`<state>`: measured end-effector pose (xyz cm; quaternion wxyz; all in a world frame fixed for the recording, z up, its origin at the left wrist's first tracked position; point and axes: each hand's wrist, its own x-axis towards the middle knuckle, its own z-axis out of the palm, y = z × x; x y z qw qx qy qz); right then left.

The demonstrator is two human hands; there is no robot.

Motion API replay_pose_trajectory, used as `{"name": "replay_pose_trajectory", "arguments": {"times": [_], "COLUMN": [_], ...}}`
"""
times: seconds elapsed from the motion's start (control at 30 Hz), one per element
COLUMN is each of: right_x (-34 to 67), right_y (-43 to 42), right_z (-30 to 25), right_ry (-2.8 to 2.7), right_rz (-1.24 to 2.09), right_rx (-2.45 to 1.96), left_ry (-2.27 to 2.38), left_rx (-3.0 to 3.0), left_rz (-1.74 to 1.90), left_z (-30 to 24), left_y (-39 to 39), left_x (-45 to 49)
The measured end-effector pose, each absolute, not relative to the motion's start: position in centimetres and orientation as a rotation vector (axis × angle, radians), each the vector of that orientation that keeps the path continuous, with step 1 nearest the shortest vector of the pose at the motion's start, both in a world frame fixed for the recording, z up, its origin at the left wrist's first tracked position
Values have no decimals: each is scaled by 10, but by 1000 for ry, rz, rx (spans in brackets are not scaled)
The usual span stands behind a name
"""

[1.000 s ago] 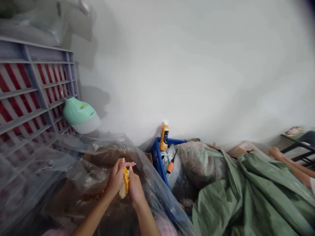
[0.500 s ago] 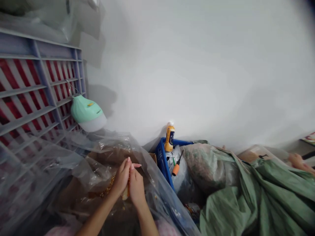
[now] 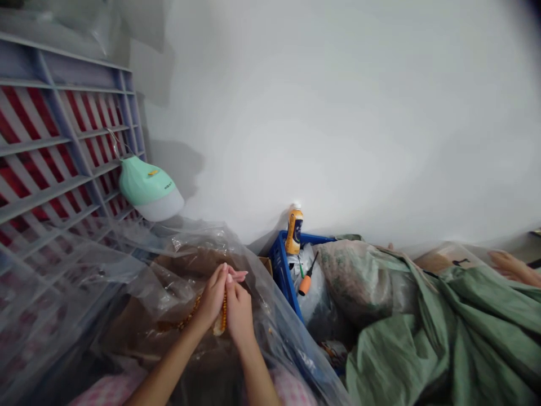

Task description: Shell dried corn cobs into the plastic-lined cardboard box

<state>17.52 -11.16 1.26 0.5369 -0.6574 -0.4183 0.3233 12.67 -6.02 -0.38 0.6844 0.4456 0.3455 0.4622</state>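
My left hand [image 3: 212, 294] and my right hand [image 3: 239, 309] are pressed together around a corn cob [image 3: 220, 322]. Between the palms its lower end shows, pale with a row of orange-yellow kernels; the rest is hidden by my fingers. Both hands are closed on it, over a box lined with a clear plastic bag [image 3: 175, 282]. Loose yellow kernels [image 3: 190, 316] lie down in the bag, partly behind my left wrist.
A mint-green lamp [image 3: 147, 183] hangs on a lilac plastic crate [image 3: 71, 124]. On the right, a blue crate [image 3: 279, 262] holds a yellow bottle [image 3: 294, 230], an orange-handled screwdriver [image 3: 305, 283] and a filled bag [image 3: 359, 276]. Green cloth [image 3: 401, 355] lies nearby. Another person's hand [image 3: 511, 266] shows at far right.
The view has shifted slightly. My hands stay clasped around the cob, and their fingers have shifted a little, with more of its kernel row now showing between the palms.
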Motion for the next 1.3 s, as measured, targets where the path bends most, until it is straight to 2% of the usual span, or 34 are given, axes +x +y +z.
{"name": "replay_pose_trajectory", "arguments": {"times": [0.2, 0.43, 0.57, 0.77, 0.93, 1.3], "right_x": [175, 177, 174, 169, 170, 168], "right_y": [-111, -114, -120, -122, -121, -123], "right_z": [7, 9, 9, 6, 10, 6], "right_ry": [-962, -813, -1136, -1436, -1615, -1572], "right_rz": [721, 1064, 901, 513, 482, 446], "right_rx": [-1700, -1435, -1544, -2007, -1988, -1960], "left_ry": [798, 727, 791, 957, 902, 939], "left_rx": [1114, 795, 737, 671, 613, 746], "left_rz": [1074, 1200, 1256, 1008, 1020, 1046], "left_z": [-9, 7, 20, 17, 16, 12], "left_y": [-64, -53, -51, -64, -61, -62], "left_x": [128, 120, 113, 112, 112, 119]}}
